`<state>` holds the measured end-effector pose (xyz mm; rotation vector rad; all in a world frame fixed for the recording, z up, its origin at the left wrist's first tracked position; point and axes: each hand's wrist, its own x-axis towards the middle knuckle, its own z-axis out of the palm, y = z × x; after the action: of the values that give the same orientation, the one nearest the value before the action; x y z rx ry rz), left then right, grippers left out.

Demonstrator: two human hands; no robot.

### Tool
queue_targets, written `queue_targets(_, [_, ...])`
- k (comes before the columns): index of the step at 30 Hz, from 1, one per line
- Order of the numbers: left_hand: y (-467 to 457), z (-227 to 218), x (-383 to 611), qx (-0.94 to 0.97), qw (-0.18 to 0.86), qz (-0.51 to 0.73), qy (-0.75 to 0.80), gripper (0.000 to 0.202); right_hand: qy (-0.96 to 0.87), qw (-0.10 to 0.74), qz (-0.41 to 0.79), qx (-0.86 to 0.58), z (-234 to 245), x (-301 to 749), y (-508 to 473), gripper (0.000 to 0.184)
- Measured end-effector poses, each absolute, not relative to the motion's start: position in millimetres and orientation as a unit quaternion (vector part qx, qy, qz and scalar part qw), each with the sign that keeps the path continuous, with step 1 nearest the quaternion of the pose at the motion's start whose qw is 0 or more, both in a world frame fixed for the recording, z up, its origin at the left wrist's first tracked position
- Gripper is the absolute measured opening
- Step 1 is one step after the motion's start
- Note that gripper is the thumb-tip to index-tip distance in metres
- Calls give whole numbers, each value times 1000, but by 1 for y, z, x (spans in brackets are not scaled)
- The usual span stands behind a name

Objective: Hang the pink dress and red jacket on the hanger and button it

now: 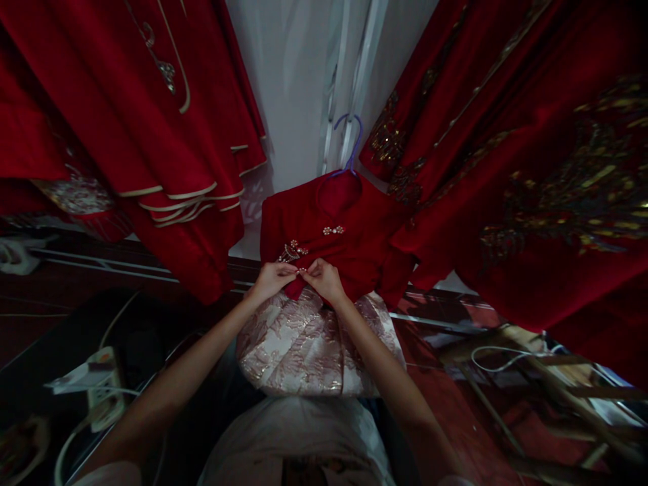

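A small red jacket (369, 229) with a stand collar hangs by a purple hanger (358, 135). Over its lower front, my left hand (273, 278) and my right hand (325, 278) meet, fingertips pinched from either side on a small beaded fastener (301, 271). Fingers partly cover the fastener, so whether it is done up is unclear. A beaded flower clasp (333, 230) sits below the collar, and a beaded ornament with dangling strands (292, 251) lies just above my left fingers. Under the jacket spreads a pale pink brocade skirt (298, 344) with metallic patterning.
Red garments with cream piping (192, 155) hang at left; red garments with gold embroidery (572, 182) hang at right. A white power strip (106, 391) with cables lies at lower left. A wooden stool-like frame (557, 385) stands at lower right, a white cable on it.
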<state>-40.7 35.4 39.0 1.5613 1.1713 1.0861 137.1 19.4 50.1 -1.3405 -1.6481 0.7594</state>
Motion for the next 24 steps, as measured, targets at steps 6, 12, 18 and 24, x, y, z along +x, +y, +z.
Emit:
queue_targets(6, [38,40,-45,660,447,408,445,21,-656,418,287,-559,55,134,17,18])
queue_targets(12, [45,37,-41,621,450,443,464,19,-653,344,327,-591,56,151,1,15])
queue_targets(18, [37,38,-40,722,372,365,455,14,-649,399,338,-553,55,163,-15,13])
queue_targets(24, [21,46,-35,749,317,357,459,16,-641,448,327,-530,44,148,-12,16])
